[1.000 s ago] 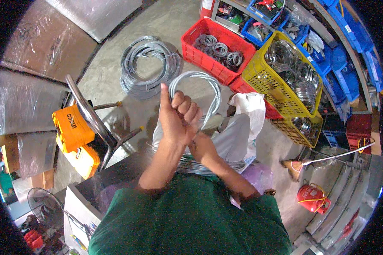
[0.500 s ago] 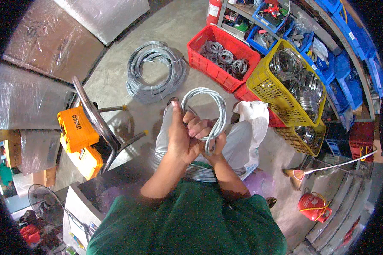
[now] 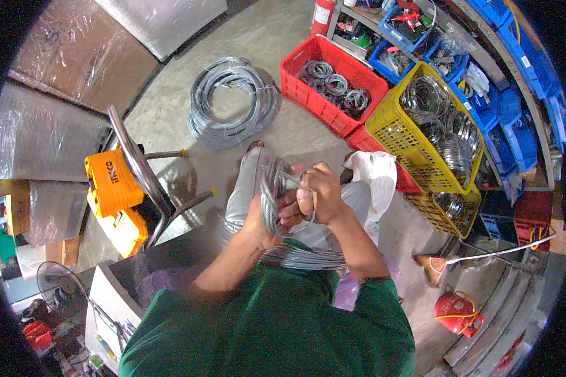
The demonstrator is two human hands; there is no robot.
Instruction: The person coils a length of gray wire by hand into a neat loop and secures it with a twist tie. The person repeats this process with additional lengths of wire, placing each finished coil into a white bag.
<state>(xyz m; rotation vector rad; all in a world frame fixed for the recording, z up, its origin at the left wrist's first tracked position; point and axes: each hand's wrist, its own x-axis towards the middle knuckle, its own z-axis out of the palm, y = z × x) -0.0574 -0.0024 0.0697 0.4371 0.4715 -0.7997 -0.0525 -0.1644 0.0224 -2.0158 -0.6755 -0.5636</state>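
Above grey trousers (image 3: 245, 186), hands (image 3: 324, 193) grip coiled, ridged metal cable (image 3: 268, 200).

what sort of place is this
Most likely a workshop or storeroom: blue parts bins line the shelving, a red crate holds small wire coils, and large plastic-wrapped boxes stand at the left.

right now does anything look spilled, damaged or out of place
Nothing clearly stands out. The left hand and right hand hold looped wire rope, the large wire coil lies bundled on the floor, and nothing visibly spills from the upper yellow crate. Whether the broom leans or lies is unclear.
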